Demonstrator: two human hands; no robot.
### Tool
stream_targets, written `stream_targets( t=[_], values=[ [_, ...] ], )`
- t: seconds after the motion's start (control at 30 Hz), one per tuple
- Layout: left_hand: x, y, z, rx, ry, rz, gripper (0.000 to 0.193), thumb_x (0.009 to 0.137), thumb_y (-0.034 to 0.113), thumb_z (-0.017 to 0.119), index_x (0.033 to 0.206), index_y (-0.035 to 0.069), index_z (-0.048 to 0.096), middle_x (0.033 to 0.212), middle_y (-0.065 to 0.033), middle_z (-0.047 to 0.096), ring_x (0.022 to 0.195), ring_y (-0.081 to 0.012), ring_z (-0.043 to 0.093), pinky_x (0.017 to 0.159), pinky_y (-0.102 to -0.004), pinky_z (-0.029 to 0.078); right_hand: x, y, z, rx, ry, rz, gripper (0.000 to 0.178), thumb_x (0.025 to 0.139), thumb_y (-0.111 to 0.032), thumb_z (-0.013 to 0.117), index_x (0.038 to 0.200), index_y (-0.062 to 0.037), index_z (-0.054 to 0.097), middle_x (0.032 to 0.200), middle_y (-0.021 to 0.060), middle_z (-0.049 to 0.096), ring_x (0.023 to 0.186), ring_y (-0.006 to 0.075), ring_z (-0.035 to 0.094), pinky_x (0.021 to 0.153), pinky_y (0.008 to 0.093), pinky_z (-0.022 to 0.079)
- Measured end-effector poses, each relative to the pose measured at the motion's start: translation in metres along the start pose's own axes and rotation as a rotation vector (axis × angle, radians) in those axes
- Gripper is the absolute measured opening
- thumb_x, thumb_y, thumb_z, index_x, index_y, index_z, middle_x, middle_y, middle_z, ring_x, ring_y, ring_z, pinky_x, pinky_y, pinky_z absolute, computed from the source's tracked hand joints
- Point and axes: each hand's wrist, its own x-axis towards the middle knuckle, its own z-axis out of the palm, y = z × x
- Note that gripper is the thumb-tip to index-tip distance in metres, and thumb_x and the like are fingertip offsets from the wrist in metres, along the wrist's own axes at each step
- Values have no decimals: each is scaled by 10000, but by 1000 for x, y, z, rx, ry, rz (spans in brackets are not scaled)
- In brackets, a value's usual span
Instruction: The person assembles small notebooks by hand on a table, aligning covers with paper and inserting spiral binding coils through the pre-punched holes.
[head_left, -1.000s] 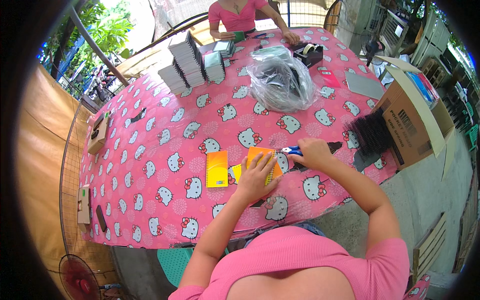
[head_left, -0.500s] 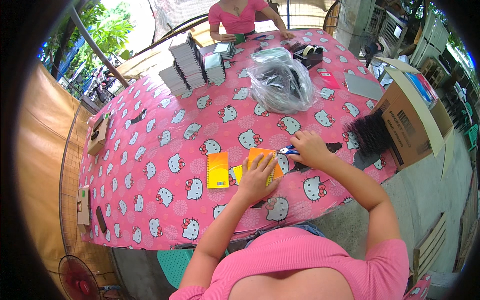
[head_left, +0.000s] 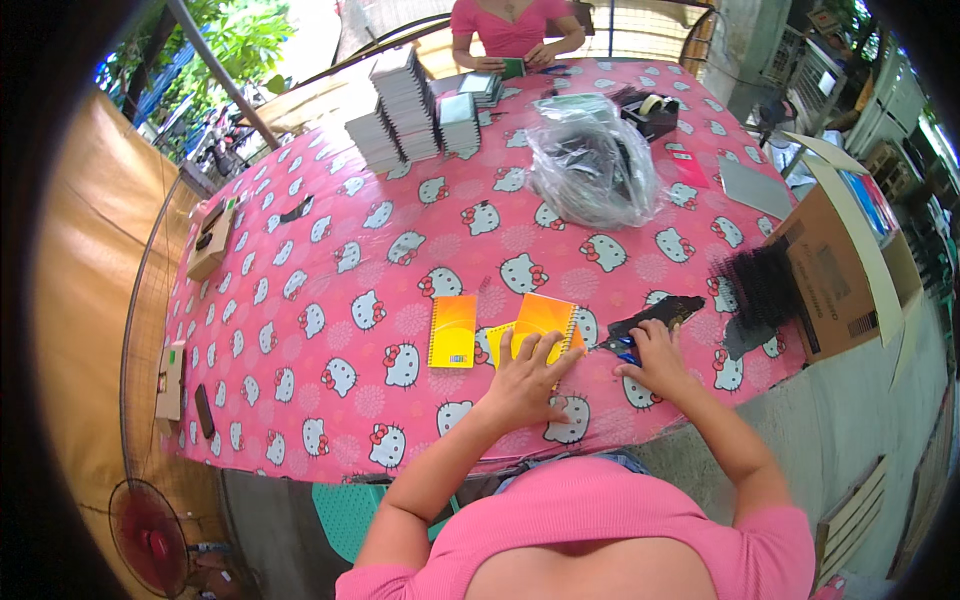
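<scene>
— So, any printing to note?
— Yes: dark print on the side of the brown open-flapped cardboard box (head_left: 832,275) at far right, blurred; also a small printed label low on the yellow-and-orange wire-bound notebook (head_left: 453,328), lying flat, left of the left hand (head_left: 528,382).
— And beneath that hand?
— Another orange-and-yellow wire-bound notebook (head_left: 545,313), flat on the pink cat-print plastic tablecloth (head_left: 340,265), with coil along the right edge and a yellow part showing at left. Pressed by fingers spread apart.
— And farther right?
— Blue-handled metal pliers (head_left: 627,355), near the coil, at the right hand (head_left: 657,364). Fingers bent over the handles; cannot tell whether clamped.
</scene>
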Motion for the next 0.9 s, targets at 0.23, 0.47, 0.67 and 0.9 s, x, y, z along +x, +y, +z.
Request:
stream_targets(
  t=[0.23, 0.47, 0.67, 0.9],
  values=[
    [-37, -60, -16, -559, 449, -276, 326, 809, 58, 632, 1133, 75, 600, 855, -102, 625, 906, -192, 611, 878, -335, 449, 133, -12, 0, 425, 9, -150, 418, 761, -240, 697, 1106, -31, 586, 1144, 170, 565, 1035, 357, 558, 872, 451, 456],
    [-39, -117, -91, -258, 347, -409, 256, 864, 189, 569, 1092, 78, 605, 933, -106, 654, 872, -243, 605, 840, -381, 353, 269, -107, 74, 335, -180, -677, 431, 763, -85, 630, 1191, -107, 582, 1144, 139, 591, 1063, 326, 567, 860, 424, 482],
    [-23, -177, 52, 408, 175, -390, 628, 930, 528, 371, 1415, 130, 372, 1445, -148, 367, 1370, -294, 277, 1065, -641, 61, 290, -154, 122, 307, -189, -600, 332, 774, -57, 573, 1099, -97, 626, 1140, 124, 604, 1053, 311, 574, 859, 416, 480],
    [-5, -164, 59, 68, -89, -617, 727, 918, 615, 301, 1469, 141, 269, 1539, -147, 180, 1440, -313, 87, 1029, -700, -91, 356, -59, 21, 794, 681, -27, 157, 824, -159, 622, 891, -18, 638, 826, 186, 635, 761, 356, 606, 690, 422, 478]
  ],
)
